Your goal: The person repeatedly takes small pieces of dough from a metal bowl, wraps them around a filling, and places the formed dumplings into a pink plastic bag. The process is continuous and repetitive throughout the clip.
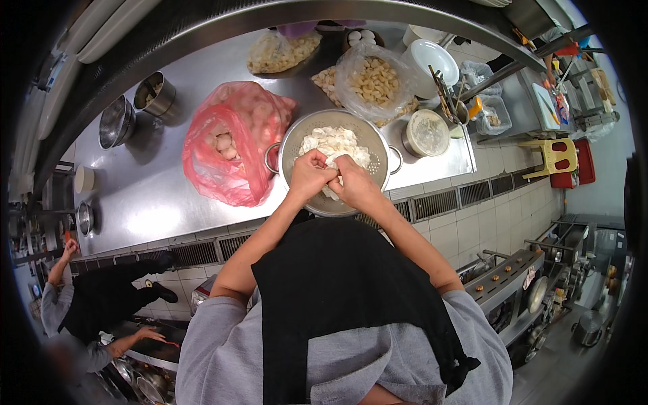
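My left hand (315, 174) and my right hand (353, 181) meet over a perforated metal colander (374, 134) with two loop handles. Their fingertips pinch a small pale piece between them, probably a garlic clove; the fingers hide most of it. Papery white garlic skins (331, 142) are heaped in the colander under the hands. Left of it stands a pink plastic bag (243, 177), its mouth open on whole garlic bulbs (223, 144). Behind the colander, to the right, a clear plastic bag (349, 66) holds peeled cloves (375, 83).
On the steel table (142, 192) stand metal bowls (116, 121), a steel container (154, 93), a lidded tub (427, 132), another bag of cloves (283, 50) and a bowl of eggs (362, 36). A steel shelf edge (304, 11) crosses above. A co-worker (96, 298) is at lower left.
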Available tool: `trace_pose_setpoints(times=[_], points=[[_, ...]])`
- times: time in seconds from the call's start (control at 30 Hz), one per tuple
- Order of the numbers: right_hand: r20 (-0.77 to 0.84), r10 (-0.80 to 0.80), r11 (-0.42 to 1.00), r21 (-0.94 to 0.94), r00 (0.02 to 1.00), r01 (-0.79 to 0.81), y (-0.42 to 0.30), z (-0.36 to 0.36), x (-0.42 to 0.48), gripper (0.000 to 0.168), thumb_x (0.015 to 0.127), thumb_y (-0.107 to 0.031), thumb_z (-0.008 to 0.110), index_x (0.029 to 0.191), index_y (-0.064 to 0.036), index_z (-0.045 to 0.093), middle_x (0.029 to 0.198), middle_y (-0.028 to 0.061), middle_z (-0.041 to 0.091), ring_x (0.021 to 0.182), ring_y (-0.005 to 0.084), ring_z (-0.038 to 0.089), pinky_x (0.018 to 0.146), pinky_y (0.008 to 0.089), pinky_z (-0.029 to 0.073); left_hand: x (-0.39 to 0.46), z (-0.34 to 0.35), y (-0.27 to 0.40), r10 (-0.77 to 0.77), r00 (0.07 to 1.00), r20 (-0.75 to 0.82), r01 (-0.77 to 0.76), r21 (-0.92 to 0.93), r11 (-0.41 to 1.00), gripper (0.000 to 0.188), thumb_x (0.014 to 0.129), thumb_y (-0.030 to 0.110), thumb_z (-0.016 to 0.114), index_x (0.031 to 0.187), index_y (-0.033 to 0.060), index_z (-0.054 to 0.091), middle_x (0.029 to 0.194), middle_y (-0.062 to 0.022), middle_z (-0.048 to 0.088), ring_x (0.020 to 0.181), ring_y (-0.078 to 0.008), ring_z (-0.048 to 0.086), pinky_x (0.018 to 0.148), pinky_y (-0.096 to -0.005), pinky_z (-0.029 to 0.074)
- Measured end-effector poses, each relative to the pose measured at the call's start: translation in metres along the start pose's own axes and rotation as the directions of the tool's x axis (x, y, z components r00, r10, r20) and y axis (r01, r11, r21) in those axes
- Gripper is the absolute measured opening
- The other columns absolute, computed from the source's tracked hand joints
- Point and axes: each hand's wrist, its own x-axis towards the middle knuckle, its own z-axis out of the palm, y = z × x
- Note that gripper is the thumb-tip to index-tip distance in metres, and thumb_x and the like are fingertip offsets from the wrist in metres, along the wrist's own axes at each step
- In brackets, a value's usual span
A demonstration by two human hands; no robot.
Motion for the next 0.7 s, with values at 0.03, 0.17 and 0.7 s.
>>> trace_pose_setpoints(times=[0.03,0.17,0.7], points=[[0.001,-0.013,1.000,-0.003,1.000,0.013,0.001,0.000,0.000,0.034,0.086,-0.021,0.067,0.106,0.003,0.054,0.103,0.0247,0.062,0.093,0.0444,0.063,0.079,0.0502,0.051,0.000,0.001,0.000,-0.031,1.000,0.002,0.031,-0.042,0.999,0.020,0.069,0.004,0.074,0.078,0.0035,0.056,0.076,-0.0035,0.062,0.065,-0.0081,0.057,0.056,-0.0235,0.046],[0.117,-0.029,1.000,0.010,0.993,0.028,0.005,-0.010,-0.001,0.034,0.088,-0.025,0.068,0.105,0.002,0.056,0.097,0.0250,0.064,0.092,0.0451,0.062,0.078,0.0504,0.050,-0.001,0.005,-0.007,-0.076,0.996,0.047,0.083,-0.159,0.984,0.021,0.069,0.001,0.073,0.078,0.0035,0.054,0.075,-0.0048,0.061,0.063,-0.0095,0.057,0.054,-0.0237,0.046],[0.163,-0.127,0.983,0.155,0.978,0.102,0.024,-0.019,-0.005,0.024,0.089,-0.016,0.061,0.104,0.002,0.065,0.080,0.0240,0.066,0.074,0.0431,0.064,0.071,0.0461,0.051,-0.005,0.008,-0.006,-0.159,0.977,0.145,0.180,-0.147,0.973,0.020,0.071,-0.005,0.068,0.077,0.0037,0.050,0.071,-0.0048,0.056,0.061,-0.0119,0.059,0.049,-0.0270,0.050]])
